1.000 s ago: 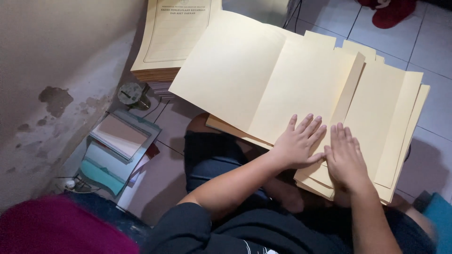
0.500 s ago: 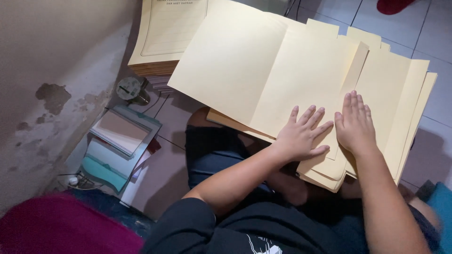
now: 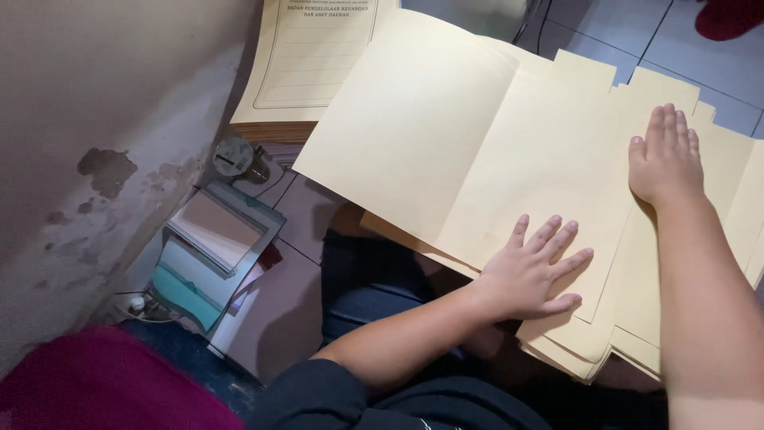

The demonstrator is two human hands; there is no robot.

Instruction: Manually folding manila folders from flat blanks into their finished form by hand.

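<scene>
Nearest the camera, a dark-sleeved arm crosses the person's lap, where blue trousers (image 3: 374,306) show under the paper. The left hand (image 3: 532,275) lies palm down with fingers spread on the near edge of the top sheet, an open cream-yellow card folder (image 3: 446,151); it presses flat and grips nothing. That open folder rests on a fanned stack of matching cream-yellow card folders (image 3: 593,338), which lies across the lap, its near corner jutting out just below the left hand's thumb. The right hand (image 3: 664,159) lies further out, flat with fingers together, on the right side of the same spread of folders, near their stepped far edges; it too is open and holds nothing. The two hands are apart, the right beyond the left.

Down on the tiled floor (image 3: 294,215), to the left of the lap and against the stained grey wall (image 3: 95,119), sits a pile of notebooks and grey-green trays (image 3: 215,247). Just past it stands a small round metal object (image 3: 235,158). Further still, a thick stack of printed cream sheets with a ruled border (image 3: 306,60) lies on the floor, its right side hidden under the open folder's far left corner. A magenta cloth (image 3: 87,382) fills the near left corner.
</scene>
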